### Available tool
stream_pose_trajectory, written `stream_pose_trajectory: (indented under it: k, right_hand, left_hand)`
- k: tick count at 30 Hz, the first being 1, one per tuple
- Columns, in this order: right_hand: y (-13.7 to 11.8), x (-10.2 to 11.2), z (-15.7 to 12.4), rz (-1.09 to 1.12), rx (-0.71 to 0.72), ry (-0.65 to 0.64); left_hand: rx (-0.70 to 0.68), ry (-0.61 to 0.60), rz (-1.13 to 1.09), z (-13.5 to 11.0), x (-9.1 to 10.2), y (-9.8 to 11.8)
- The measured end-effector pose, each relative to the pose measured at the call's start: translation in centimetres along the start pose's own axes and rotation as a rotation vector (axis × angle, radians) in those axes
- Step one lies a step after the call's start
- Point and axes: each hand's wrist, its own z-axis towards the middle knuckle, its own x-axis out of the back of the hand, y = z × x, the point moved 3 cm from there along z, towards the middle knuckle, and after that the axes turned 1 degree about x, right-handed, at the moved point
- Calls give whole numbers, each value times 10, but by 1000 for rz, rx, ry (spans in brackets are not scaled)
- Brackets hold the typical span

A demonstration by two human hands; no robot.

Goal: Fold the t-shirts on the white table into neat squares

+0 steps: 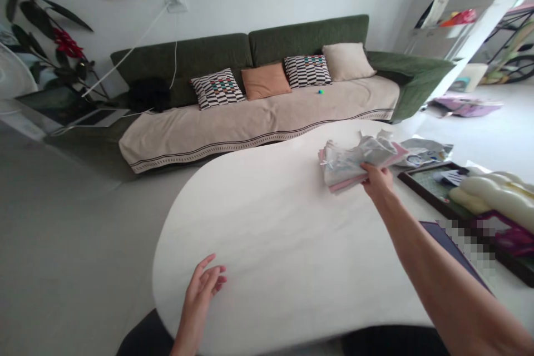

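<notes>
My right hand (pixel 377 179) reaches across the white oval table (pixel 271 239) and grips the near edge of a stack of folded clothes (pixel 354 160), grey and white on top with pink beneath. The stack lies on the table's far right part. My left hand (pixel 202 289) rests at the table's near left edge, fingers spread and loose, holding nothing.
A dark framed tray (pixel 429 181) with papers and a pale yellow wavy object (pixel 496 194) lie on the right side of the table. A dark blue flat item (pixel 454 250) lies beside my right forearm. Behind the table stands a green sofa (pixel 258 94) with cushions; a plant (pixel 50 39) is at far left.
</notes>
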Motion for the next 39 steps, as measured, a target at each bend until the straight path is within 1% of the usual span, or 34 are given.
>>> stream_pose_trajectory:
  k: [2,3,4,6,8,10,12,13,15,17,18,20,22,24,25,26,27,28,29,30,31,32,33,35,37,39]
  right_hand:
    - [-24,-31,-25,-21,93,-26]
    - [-38,-48,-43,-64,178,-64]
    - [-53,-65,-65,-135,302,-129]
    - [-78,-95,-123,-337,538,-302]
    - [-86,-117,-191,-564,661,-476]
    - [-76,-129,-263,-755,767,-748]
    - [-50,-129,-326,-892,818,-1011]
    - [-34,-126,-350,-948,811,-1110]
    - [-3,-113,-382,-1037,771,-1244]
    - [20,-96,-394,-1082,710,-1314]
    - [26,-86,-394,-1088,680,-1327]
    - [31,-66,-389,-1073,633,-1316]
    - [30,-45,-379,-1050,613,-1267]
    - [29,-21,-369,-1047,606,-1201]
    - [30,-9,-365,-1061,598,-1166]
    - [32,3,-361,-1088,581,-1132]
    - [36,15,-357,-1123,556,-1106]
    - [41,25,-355,-1157,527,-1090]
    - [46,34,-354,-1184,497,-1084]
    - [50,42,-353,-1201,468,-1083]
    - [54,47,-353,-1204,445,-1087]
    - [57,51,-354,-1196,431,-1094]
    - [58,53,-355,-1183,421,-1098]
    - [58,55,-356,-1163,404,-1094]
    - [56,53,-356,-1151,391,-1088]
    - [54,53,-356,-1146,381,-1080]
  left_hand:
    - [-1,-57,-68,2,0,13]
    - [-4,-83,-105,3,1,20]
    - [-7,-110,-144,5,2,28]
    - [3,-160,-228,12,7,42]
    - [45,-211,-309,23,16,52]
    - [125,-226,-362,38,31,57]
    - [203,-183,-341,55,50,56]
    - [228,-151,-299,63,60,54]
    - [220,-95,-168,79,80,49]
    - [144,-60,-22,91,98,46]
    - [96,-47,42,97,105,47]
    - [13,-17,185,106,118,53]
    - [-34,2,443,113,126,69]
    - [-116,59,821,121,125,93]
    - [-191,106,1009,124,119,107]
    - [-292,155,1164,127,110,120]
    - [-415,187,1270,129,96,132]
    - [-547,184,1329,131,78,141]
    - [-670,139,1359,133,58,147]
    - [-762,58,1377,136,36,149]
    - [-815,-26,1392,139,16,149]
    - [-831,-89,1411,144,-2,148]
    - [-817,-121,1433,149,-17,146]
    - [-755,-108,1465,158,-35,144]
    - [-732,-81,1463,164,-43,144]
    - [-737,-88,1417,165,-43,146]
